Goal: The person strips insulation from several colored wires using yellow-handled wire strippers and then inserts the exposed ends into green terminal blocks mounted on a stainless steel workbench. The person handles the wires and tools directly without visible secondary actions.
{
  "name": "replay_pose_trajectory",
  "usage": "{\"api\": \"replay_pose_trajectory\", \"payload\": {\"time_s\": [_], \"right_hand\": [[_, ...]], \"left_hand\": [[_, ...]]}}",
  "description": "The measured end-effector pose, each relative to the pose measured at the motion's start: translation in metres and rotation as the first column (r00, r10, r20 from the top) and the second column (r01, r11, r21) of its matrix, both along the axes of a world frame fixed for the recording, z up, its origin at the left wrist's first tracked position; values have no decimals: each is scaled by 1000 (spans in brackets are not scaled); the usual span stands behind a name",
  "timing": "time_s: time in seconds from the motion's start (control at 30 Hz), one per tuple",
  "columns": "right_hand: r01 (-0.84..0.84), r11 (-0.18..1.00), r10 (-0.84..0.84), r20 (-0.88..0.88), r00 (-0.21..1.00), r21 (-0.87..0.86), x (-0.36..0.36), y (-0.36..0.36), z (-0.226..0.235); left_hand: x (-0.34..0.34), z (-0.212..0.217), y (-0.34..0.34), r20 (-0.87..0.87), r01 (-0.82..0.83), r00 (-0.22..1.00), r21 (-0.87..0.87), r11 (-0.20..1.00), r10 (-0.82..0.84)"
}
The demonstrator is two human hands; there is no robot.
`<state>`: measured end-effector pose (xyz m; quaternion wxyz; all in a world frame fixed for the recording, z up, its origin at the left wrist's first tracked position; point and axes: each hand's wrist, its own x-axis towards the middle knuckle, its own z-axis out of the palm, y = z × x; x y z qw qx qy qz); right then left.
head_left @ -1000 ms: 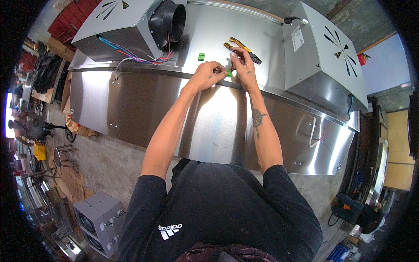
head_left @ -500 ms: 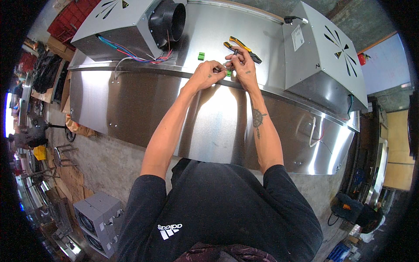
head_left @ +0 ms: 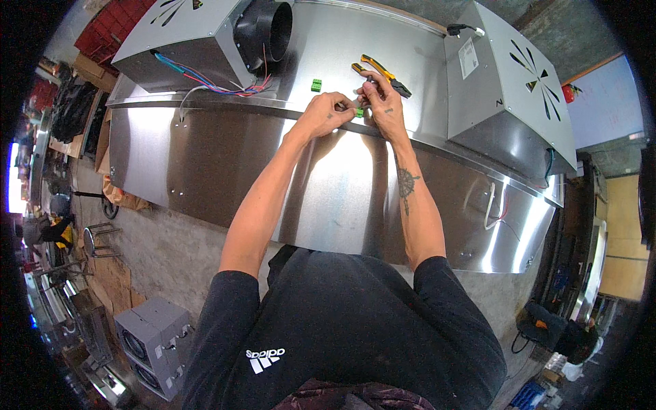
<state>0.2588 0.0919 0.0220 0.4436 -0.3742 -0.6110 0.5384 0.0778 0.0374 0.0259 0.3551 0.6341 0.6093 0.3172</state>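
My left hand (head_left: 326, 115) is closed, pinching a small green terminal block (head_left: 359, 113) between thumb and fingertips just above the near edge of the steel top. From the right, my right hand (head_left: 384, 106) is closed on a small dark-handled screwdriver (head_left: 370, 86), its lower end directed at the block. Fingers cover most of the tool, and I cannot see whether its tip touches the block. Another green terminal block (head_left: 316, 85) lies on the metal beyond my left hand. Yellow-and-black pliers (head_left: 381, 70) lie just behind my right hand.
A grey metal box with a black round duct collar (head_left: 272, 34) and loose coloured wires (head_left: 212, 85) stands at left. Another grey box (head_left: 509, 96) stands at right, a black plug (head_left: 459, 30) on top. White cable (head_left: 490, 208) hangs on the front panel. A stool (head_left: 101, 239) stands at left.
My right fingers have shifted around the screwdriver, whose handle now shows less. The held terminal block stays nearly in place. At the far left, a person in the background has moved.
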Motion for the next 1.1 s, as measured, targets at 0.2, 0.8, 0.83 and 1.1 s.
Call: {"api": "replay_pose_trajectory", "payload": {"time_s": [0.2,0.8,0.83,1.1], "right_hand": [[-74,997,72,-94,993,-13,0,6,-9],[-110,992,101,-137,985,-58,1,7,-6],[-138,987,122,-177,977,-80,1,7,-7],[7,997,-7,9,1000,79,1,7,-12]], "left_hand": [[1,3,0,-9,1,1000,-29,1000,-2],[-2,0,3,-7,16,1000,3,1000,-16],[-2,-1,2,-10,16,1000,7,1000,-16],[-1,-1,0,-1,9,1000,29,1000,-9]]}}
